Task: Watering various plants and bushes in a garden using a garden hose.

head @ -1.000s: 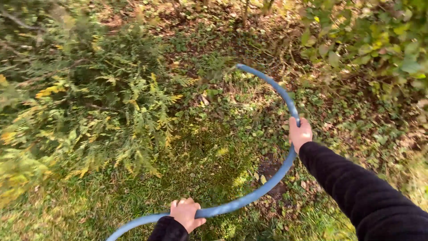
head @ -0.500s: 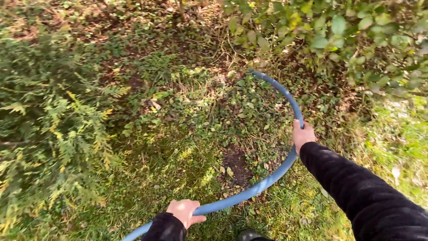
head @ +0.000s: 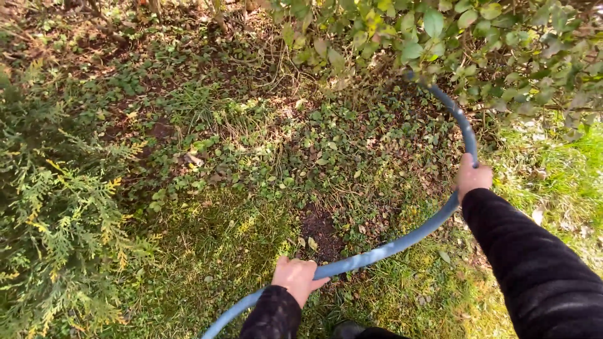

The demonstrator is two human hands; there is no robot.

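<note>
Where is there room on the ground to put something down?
The sunlit grass between the conifer bush and the blue hose is open. A small bare soil patch lies just inside the hose's curve. It is crowded at the top right, where the leafy shrub overhangs the hose.

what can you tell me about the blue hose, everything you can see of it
The blue hose is a smooth, flexible tube, rubber or plastic by its look. It curves in a wide arc off the ground, from the bottom edge of the view up to the right. The left hand grips it low down, the right hand higher up. Its far end runs among the leaves of a broad-leaved bush, where the tip is hidden.
</note>
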